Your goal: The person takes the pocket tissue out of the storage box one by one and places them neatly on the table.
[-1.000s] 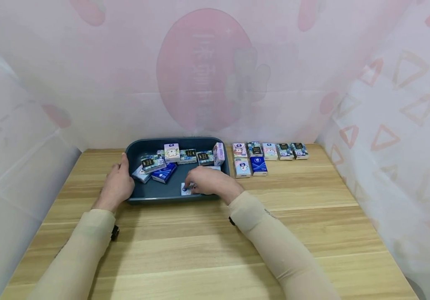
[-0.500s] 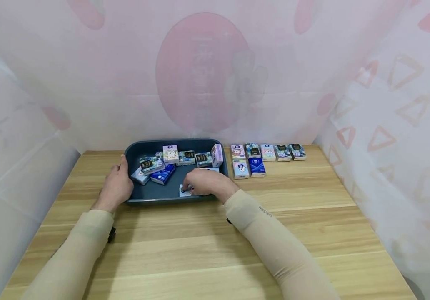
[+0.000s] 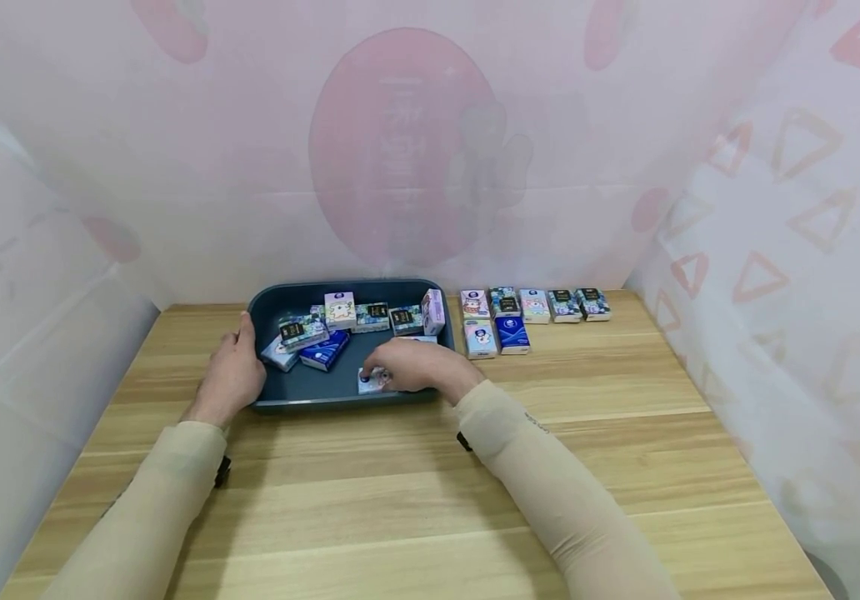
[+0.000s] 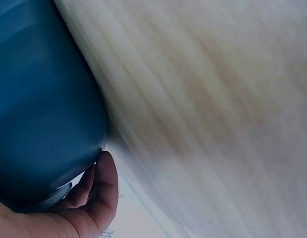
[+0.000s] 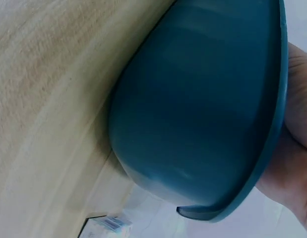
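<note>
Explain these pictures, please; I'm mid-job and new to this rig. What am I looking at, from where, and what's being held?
There's no machine here: a person's bare left hand and right hand do the work. The wide picture comes from a camera on the head, looking forward and down. The two close ones come from cameras on each wrist; they show mostly the tray from outside, so little of its contents.

The tray sits on a wooden table, with a jumble of small packs inside. To its right are seven more packs: five in the back row, two in front.

The left hand grips the tray's left end. The right hand reaches inside, fingers curled over a pale pack; how firmly, I can't tell.
</note>
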`<state>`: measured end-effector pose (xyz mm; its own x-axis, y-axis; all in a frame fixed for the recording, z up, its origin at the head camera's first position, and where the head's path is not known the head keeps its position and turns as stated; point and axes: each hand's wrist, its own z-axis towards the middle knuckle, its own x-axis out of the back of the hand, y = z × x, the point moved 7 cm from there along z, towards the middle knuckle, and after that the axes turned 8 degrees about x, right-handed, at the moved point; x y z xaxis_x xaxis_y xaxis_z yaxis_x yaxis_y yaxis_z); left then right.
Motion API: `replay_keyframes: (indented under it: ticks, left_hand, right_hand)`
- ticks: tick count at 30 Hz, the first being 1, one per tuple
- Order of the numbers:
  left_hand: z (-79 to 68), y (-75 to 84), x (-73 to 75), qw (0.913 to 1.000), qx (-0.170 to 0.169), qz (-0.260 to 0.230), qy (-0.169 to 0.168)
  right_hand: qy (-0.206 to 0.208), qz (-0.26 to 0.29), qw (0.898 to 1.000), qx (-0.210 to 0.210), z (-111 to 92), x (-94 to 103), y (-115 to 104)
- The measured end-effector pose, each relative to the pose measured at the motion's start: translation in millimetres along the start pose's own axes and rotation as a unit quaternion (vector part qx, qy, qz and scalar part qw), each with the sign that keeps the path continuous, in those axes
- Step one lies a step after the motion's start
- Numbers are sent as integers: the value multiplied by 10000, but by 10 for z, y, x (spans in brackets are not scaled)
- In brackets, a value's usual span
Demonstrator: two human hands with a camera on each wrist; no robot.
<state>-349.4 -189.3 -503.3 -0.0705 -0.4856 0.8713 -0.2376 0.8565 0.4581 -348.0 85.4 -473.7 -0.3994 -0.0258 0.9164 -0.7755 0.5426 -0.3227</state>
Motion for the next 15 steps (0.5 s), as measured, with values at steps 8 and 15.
replay_keyframes:
  ticks: [8,15]
  left_hand:
    - [-1,-6,-8,10000,-33,-5,15]
    - [-1,-12,-10,10000,14,-62,3]
  right_hand:
    - [463,405,9980,-172,-68,99,34]
    - [1006,779,9907,-473,-213,270,49]
